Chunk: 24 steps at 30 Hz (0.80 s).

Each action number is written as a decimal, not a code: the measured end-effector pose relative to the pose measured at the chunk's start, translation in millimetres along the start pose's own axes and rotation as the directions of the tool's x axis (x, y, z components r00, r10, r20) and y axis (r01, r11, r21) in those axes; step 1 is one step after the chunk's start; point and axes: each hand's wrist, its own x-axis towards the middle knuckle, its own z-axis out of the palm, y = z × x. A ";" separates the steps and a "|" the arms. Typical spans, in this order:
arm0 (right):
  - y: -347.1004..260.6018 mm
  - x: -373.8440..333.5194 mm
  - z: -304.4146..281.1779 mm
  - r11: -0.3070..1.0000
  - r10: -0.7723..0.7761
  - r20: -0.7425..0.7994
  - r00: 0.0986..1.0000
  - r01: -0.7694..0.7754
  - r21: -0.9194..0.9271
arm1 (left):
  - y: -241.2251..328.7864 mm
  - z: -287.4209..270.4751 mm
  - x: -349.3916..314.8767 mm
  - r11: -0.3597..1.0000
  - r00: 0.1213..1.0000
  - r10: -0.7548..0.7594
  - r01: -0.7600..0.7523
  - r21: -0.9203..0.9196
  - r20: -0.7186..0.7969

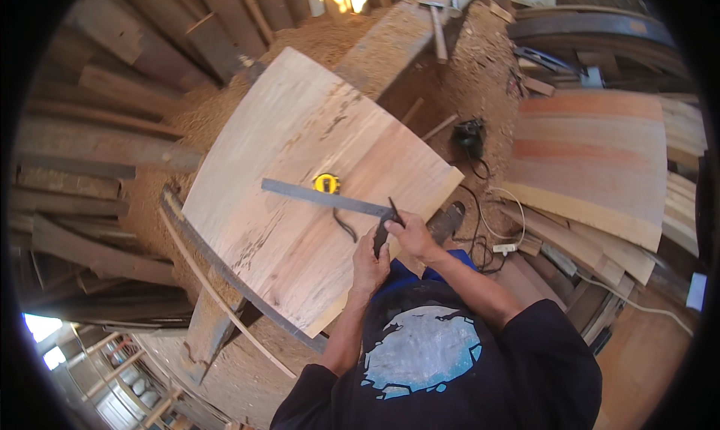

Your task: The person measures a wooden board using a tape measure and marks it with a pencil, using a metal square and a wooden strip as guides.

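Observation:
A wide pale wooden board [300, 122] with reddish grain and dark streaks lies in front of me. Over it I hold a square [322, 196], its long grey blade pointing left and its dark stock toward my body. My left hand [367, 265] is closed around the lower part of the stock. My right hand [412, 235] pinches near the corner where blade and stock meet; a short dark pointed piece sticks up there, its kind unclear. Just beyond the blade sits a yellow and black tape measure [326, 183]. A dark curved strip [345, 226] lies nearer me on the board.
Sawdust covers a thick beam [382, 44] carrying a hammer [438, 32]. A dark corded power tool [469, 139] rests right of the board, with a white socket block [505, 248] nearby. Another wide board [589, 160] lies right; planks [97, 141] crowd the left. My foot [448, 218] shows below.

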 end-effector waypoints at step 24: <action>59.0 13.1 -127.1 0.978 0.095 -0.419 0.903 -0.164 -0.132 | -141.8 -106.1 73.2 0.602 0.882 -0.267 0.468 0.647 -0.389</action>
